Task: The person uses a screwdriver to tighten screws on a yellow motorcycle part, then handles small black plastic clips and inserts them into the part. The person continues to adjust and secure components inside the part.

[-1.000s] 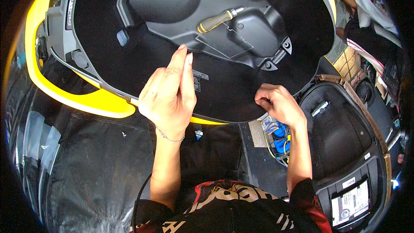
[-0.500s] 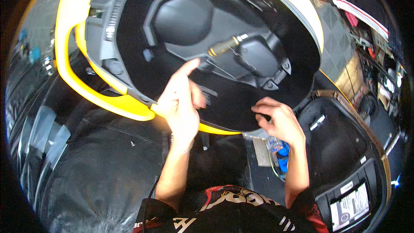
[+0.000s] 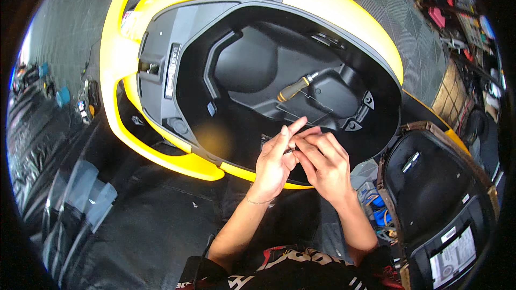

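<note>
Left hand (image 3: 275,162) and right hand (image 3: 322,164) meet fingertip to fingertip, pinching a small dark part (image 3: 290,150), perhaps a screw, above the tub (image 3: 242,129); it could slip and drop in.
</note>
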The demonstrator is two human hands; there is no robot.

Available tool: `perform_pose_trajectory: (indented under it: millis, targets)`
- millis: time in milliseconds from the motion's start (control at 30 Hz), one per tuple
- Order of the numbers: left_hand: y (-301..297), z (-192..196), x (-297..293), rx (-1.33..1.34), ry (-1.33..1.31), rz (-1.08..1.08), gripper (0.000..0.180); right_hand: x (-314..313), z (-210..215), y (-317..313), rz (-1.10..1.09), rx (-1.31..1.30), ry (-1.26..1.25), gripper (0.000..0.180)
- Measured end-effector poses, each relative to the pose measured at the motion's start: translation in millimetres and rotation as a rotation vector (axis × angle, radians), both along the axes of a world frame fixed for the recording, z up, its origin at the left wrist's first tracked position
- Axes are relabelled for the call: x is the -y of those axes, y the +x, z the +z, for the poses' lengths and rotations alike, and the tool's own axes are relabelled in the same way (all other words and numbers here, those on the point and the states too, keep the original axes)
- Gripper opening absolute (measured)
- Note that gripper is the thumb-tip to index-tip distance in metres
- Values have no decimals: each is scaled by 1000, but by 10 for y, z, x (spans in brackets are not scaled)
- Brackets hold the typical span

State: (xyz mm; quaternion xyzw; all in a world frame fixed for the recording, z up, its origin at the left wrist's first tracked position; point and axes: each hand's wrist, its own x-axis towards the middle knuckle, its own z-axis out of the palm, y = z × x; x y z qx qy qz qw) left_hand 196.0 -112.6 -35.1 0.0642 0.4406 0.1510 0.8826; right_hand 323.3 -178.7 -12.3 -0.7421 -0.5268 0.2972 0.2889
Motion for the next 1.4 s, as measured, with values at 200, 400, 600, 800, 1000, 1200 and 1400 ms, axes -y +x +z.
perform_pose_trajectory:
  millis: [200,400,600,800,1000,1200,1400]
  targets:
    - [-107,7,-209,-27,151,-195,41,-65,118,-152,-449,-486,-34,23]
    - [-180,70,-519,-308,749,-490,28,-92,86,-258,-956,-1268,69,13]
    - [-163,156,-855,11,1233,-801,42,78,49,-315,-913,-1634,78,14]
    - [-82,239,-832,141,1431,-928,26,364,25,-255,-745,-1716,-4,15]
    - [-116,225,-614,102,1502,-852,25,490,-13,-353,-848,-1740,112,16]
    - [-151,282,-533,44,1496,-732,33,403,92,-477,-940,-1725,246,16]
    - [-162,266,-567,46,1531,-607,29,284,190,-546,-958,-1583,310,14]
